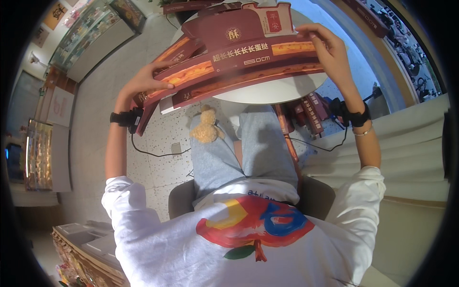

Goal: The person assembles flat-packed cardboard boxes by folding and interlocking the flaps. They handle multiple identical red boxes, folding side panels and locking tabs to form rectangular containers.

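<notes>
A long maroon cardboard box (244,53) with pictures of golden pastry stretches across the white round table (267,94) in front of me. My left hand (147,79) is closed around its left end, thumb on the front and fingers behind the upper edge. My right hand (329,50) grips its right end, with fingertips bent over the top corner. A raised maroon flap with a cream panel (277,20) stands along the box's far side. More maroon cardboard lies under and behind it; I cannot tell how many pieces.
Several maroon boxes (311,112) stand low beside the table, right of my knees. A fluffy tan plush toy (205,126) rests at my left thigh. Thin black cables (160,155) hang from both wrist straps. Glass display cases (91,40) stand far left; a pale curtain (401,148) hangs at right.
</notes>
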Motion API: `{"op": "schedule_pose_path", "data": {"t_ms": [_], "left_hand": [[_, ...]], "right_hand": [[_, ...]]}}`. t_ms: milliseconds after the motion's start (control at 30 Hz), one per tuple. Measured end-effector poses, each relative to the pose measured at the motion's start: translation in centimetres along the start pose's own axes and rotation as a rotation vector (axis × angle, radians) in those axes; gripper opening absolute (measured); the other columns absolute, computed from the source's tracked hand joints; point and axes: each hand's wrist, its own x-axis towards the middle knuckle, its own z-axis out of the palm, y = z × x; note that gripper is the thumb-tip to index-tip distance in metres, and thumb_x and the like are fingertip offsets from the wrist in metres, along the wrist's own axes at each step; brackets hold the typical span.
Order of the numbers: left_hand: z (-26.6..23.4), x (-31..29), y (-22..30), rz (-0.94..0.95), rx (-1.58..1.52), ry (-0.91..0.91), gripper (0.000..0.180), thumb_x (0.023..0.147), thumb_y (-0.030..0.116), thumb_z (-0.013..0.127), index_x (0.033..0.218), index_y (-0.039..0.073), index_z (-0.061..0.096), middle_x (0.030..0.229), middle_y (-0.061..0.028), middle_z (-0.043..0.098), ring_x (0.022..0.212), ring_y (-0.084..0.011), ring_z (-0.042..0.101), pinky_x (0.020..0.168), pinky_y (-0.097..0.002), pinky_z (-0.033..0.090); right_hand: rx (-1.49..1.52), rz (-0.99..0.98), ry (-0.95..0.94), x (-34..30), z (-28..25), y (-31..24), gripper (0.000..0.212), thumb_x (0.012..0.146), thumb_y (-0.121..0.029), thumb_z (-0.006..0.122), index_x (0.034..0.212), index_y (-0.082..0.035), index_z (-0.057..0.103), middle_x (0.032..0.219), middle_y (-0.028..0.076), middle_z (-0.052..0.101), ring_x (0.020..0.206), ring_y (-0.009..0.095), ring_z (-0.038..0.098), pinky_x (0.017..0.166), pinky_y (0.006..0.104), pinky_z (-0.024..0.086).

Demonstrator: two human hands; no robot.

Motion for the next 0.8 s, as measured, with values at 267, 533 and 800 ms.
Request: {"op": "schedule_pose_path", "data": {"t_ms": [267,533,800], "left_hand": [[-1.5,-1.8,-1.2,0.017,0.089,-0.048,0.065,0.083,0.038,0.072,0.136,0.004,0.053,0.133,-0.0163,0.056,0.121,-0.0251,0.053,0.102,-0.0355,0.04],[-0.3,-3.9,0.2,0.058,0.061,0.008,0.063,0.087,0.038,0.069,0.138,0.006,0.052,0.137,-0.0147,0.054,0.122,-0.0238,0.052,0.103,-0.0342,0.041],[1.9,-5.8,4.7,0.369,0.6,0.679,0.063,0.064,0.024,0.082,0.122,0.009,0.06,0.12,-0.0099,0.06,0.111,-0.0289,0.057,0.095,-0.039,0.044]], "right_hand": [[0.05,-0.097,0.175,1.4,-8.3,1.0,0.025,0.101,-0.008,0.045,0.114,-0.002,0.066,0.095,0.002,0.063,0.094,0.009,0.058,0.088,0.0247,0.046],[-0.541,-0.228,-0.105,-0.6,-3.7,-1.2,0.068,0.077,-0.029,0.078,0.137,-0.014,0.049,0.131,0.013,0.056,0.121,0.029,0.053,0.107,0.0455,0.036],[-0.64,-0.115,-0.265,-1.6,-0.1,1.5,0.083,0.065,-0.013,0.079,0.14,-0.015,0.044,0.134,0.006,0.055,0.123,0.027,0.051,0.113,0.0516,0.027]]}}
